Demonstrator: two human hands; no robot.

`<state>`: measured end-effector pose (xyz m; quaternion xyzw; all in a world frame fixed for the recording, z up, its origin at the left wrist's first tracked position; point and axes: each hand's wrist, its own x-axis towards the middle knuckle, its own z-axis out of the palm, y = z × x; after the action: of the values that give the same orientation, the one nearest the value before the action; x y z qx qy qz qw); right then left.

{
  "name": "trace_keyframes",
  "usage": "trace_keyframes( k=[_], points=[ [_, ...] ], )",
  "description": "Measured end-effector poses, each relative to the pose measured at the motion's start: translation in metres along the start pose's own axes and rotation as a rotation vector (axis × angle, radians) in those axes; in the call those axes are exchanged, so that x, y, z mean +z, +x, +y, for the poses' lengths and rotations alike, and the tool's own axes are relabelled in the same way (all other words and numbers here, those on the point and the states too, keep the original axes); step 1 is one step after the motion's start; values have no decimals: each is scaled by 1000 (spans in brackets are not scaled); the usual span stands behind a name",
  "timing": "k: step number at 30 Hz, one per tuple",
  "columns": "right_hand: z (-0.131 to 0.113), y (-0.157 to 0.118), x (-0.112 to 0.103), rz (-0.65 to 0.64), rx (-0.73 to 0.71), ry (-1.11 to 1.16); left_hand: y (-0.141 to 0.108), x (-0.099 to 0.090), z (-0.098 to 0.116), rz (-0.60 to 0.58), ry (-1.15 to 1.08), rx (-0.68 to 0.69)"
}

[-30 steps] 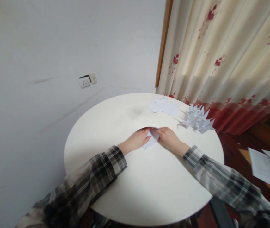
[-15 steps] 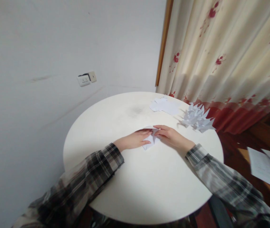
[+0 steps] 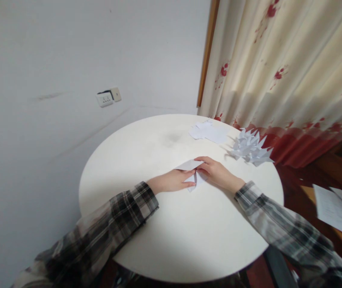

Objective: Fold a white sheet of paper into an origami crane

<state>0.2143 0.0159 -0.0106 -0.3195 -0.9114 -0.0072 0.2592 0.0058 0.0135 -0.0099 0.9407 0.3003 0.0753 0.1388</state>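
Note:
A partly folded white paper (image 3: 189, 164) lies near the middle of the round white table (image 3: 189, 240), with a flap raised on its far side. My left hand (image 3: 174, 180) comes in from the left, its fingers under the raised flap and its thumb on the near folds. On the right side, my right hand (image 3: 217, 172) grips the paper's edge between thumb and fingers. The two hands' fingertips nearly meet over the folds.
Loose flat white paper pieces (image 3: 208, 132) lie at the table's back right. Beside them stands a cluster of pointed folded paper shapes (image 3: 250, 147). A patterned curtain (image 3: 279, 72) hangs behind; written sheets (image 3: 336, 210) lie at the far right.
The far flap of the paper has lifted and tilted toward me, showing more of its surface. My left hand has shifted slightly nearer to me and right.

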Motion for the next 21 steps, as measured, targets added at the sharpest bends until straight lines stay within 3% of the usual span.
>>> trace_keyframes(
  k=[6, 15, 21],
  points=[
    [-4, 5, 0, 1, 9, 8, -1, 3, 1, 182, 59, -42],
    [9, 0, -2, -13, 70, -7, -8, 2, -2, 50, 9, 62],
    [0, 4, -5, -21, 46, -30, -8, 4, 2, 118, -21, 53]
  ],
)
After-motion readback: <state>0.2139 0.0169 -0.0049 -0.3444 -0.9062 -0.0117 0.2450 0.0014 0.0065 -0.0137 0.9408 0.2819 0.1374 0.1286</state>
